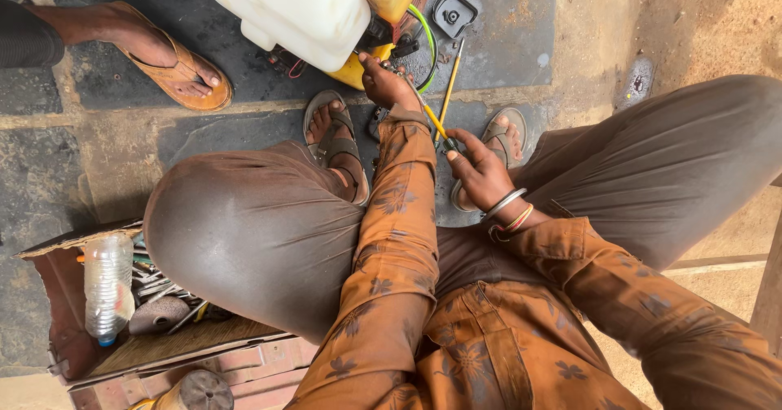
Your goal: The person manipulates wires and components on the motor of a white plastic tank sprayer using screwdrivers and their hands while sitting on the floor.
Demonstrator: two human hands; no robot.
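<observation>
We are looking down at a rough floor (106,145) of dark stone slabs with sandy joints, bare dirt along its right edge. At the far left, low by our knee, an open wooden toolbox (61,296) holds a clear plastic bottle (108,286) lying on a heap of metal tools, and a round tin (204,390) sits just below it. At the floor's upper left another person's sandalled foot (167,60) rests, well apart from our work.

Against the top edge of the floor stands the small machine (371,27), a white plastic tank (285,7) over a yellow body, with a green hose looping off its right side. A black cover piece (454,11) lies loose on the slab just to the right of it, so we judge that some of the casing is already off and the machine is still opened up.

Our left hand (387,83) is pressed to the underside of the yellow body, fingers curled in; whether they pinch a small part there we cannot tell, since the spot is shadowed. Our right hand (481,174) is closed on the handle of a yellow screwdriver (444,100), whose shaft slants up toward the machine but does not seem to touch it yet. Nothing shows the cover going back on, so reassembly appears to remain.
</observation>
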